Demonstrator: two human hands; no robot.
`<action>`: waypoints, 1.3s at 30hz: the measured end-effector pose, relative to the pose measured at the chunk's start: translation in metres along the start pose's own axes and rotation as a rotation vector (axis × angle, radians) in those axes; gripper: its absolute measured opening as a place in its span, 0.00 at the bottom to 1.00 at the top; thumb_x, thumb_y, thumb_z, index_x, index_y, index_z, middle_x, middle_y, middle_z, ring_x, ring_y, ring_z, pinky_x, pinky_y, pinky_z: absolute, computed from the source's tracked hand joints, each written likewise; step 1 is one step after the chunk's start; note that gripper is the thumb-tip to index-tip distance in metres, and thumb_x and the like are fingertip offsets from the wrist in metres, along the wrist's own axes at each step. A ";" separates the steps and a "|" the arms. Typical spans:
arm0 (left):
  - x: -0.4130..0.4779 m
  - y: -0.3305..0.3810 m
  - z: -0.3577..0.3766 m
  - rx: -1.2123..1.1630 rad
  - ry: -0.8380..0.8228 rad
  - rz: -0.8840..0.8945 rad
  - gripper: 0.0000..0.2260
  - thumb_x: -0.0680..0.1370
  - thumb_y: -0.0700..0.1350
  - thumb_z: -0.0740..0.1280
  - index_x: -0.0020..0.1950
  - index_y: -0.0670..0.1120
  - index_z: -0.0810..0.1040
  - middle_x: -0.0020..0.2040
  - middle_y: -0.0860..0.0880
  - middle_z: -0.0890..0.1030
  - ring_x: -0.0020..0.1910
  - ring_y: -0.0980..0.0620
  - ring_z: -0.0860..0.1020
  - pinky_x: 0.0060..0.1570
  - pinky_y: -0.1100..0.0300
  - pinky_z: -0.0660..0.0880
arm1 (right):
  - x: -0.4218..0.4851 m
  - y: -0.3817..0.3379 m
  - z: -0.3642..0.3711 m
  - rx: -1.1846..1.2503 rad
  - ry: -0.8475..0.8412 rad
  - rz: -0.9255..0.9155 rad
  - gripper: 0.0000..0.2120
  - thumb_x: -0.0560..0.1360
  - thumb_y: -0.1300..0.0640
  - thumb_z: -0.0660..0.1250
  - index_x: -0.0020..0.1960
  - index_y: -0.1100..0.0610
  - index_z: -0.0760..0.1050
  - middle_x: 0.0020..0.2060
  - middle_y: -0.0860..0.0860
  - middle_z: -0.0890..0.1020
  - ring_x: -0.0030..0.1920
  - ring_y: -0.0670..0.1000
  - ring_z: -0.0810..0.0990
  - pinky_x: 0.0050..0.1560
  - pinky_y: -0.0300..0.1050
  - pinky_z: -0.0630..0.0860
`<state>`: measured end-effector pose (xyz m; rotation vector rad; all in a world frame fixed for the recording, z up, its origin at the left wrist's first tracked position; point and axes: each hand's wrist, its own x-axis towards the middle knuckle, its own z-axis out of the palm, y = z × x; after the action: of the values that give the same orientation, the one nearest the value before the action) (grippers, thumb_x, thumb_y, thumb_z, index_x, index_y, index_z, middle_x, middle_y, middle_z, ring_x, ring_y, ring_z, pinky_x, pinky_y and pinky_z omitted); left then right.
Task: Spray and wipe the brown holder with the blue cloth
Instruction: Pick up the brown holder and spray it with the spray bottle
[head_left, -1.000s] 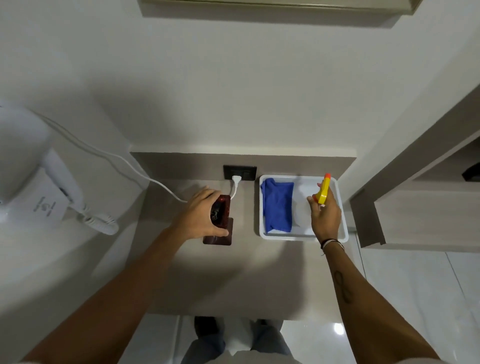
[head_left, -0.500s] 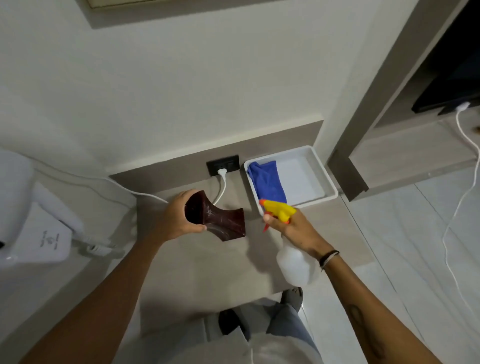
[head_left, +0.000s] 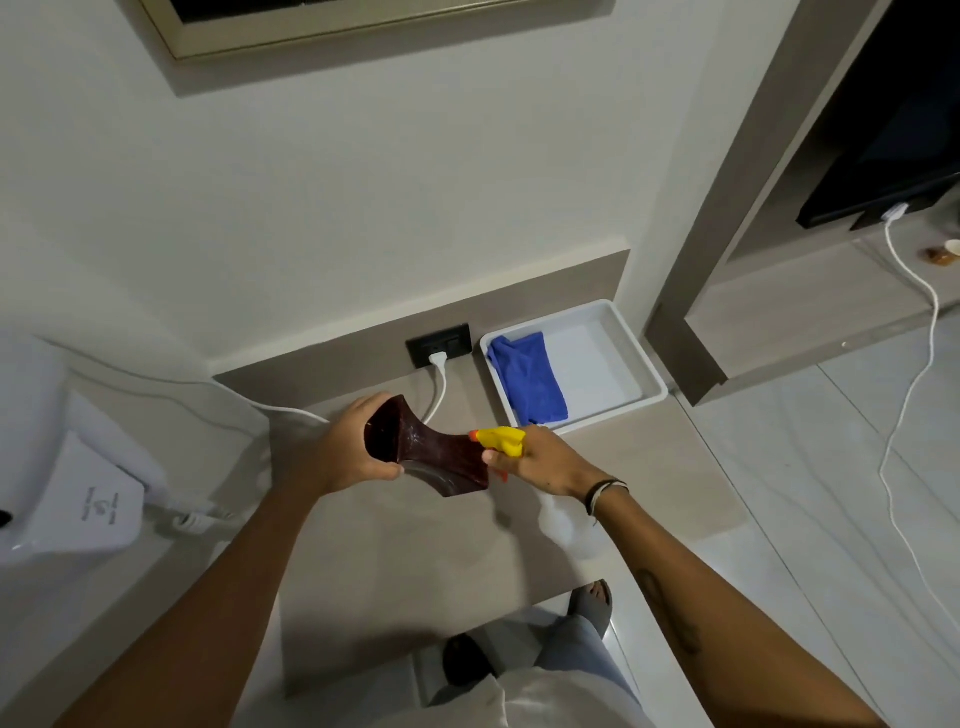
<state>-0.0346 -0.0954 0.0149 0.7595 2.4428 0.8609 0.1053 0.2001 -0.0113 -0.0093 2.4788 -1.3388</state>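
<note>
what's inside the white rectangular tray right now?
The white rectangular tray holds a crumpled blue cloth along its left side; the rest of its floor shows bare. Whatever lies under the cloth is covered. The tray's near corner is hidden behind the right hand.

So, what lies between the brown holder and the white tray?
In the head view, the right hand with the yellow spray bottle sits between the brown holder and the white tray.

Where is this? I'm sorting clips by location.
Probably a hotel room: a wall-mounted hair dryer, a TV over a built-in shelf, and a framed picture above the counter.
</note>
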 end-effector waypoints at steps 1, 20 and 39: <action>0.000 -0.002 -0.001 0.003 0.003 -0.006 0.46 0.60 0.57 0.81 0.76 0.55 0.70 0.69 0.53 0.76 0.68 0.50 0.75 0.66 0.58 0.73 | -0.001 0.006 -0.001 -0.029 -0.005 0.032 0.23 0.85 0.40 0.62 0.77 0.47 0.75 0.42 0.45 0.87 0.51 0.53 0.87 0.63 0.53 0.82; 0.011 0.028 -0.006 0.019 0.109 -0.445 0.33 0.58 0.75 0.72 0.47 0.48 0.86 0.41 0.49 0.87 0.42 0.50 0.85 0.37 0.58 0.74 | -0.016 -0.013 0.016 -0.064 0.024 -0.066 0.23 0.82 0.34 0.62 0.73 0.41 0.75 0.56 0.48 0.88 0.53 0.50 0.85 0.54 0.50 0.84; 0.006 0.010 -0.013 0.126 -0.237 -0.265 0.61 0.63 0.48 0.87 0.88 0.48 0.53 0.87 0.45 0.55 0.86 0.44 0.57 0.82 0.44 0.62 | -0.019 0.013 0.007 -0.195 0.034 0.146 0.23 0.83 0.36 0.62 0.70 0.47 0.79 0.48 0.50 0.87 0.47 0.52 0.81 0.51 0.52 0.79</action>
<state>-0.0428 -0.0901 0.0293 0.5288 2.3315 0.4921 0.1271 0.2044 -0.0199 0.1469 2.5734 -1.0434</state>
